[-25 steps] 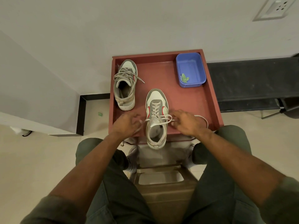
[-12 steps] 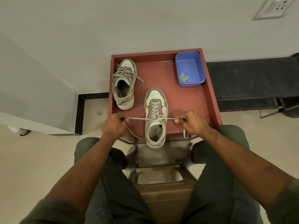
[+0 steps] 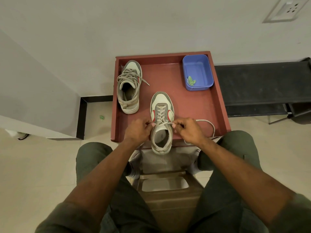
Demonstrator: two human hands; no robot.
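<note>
A white and grey sneaker [image 3: 161, 105] with red side marks stands at the front edge of a red-brown tray table [image 3: 193, 105], its heel hanging over the edge. My left hand [image 3: 138, 129] pinches one end of its grey lace [image 3: 164, 123] at the shoe's left side. My right hand [image 3: 187, 128] pinches the other end at the right side, and the loose lace loops out to the right behind it. A second matching sneaker [image 3: 128, 88] stands at the back left of the tray with its laces loose.
A blue plastic tub [image 3: 198, 64] with a small green scrap inside sits at the tray's back right corner. A black bench [image 3: 262, 86] stands to the right, a wall behind. My knees flank a brown stool [image 3: 168, 195] below the tray.
Both hands have moved inward to the shoe's collar after pulling the lace out taut to the sides half a second ago.
</note>
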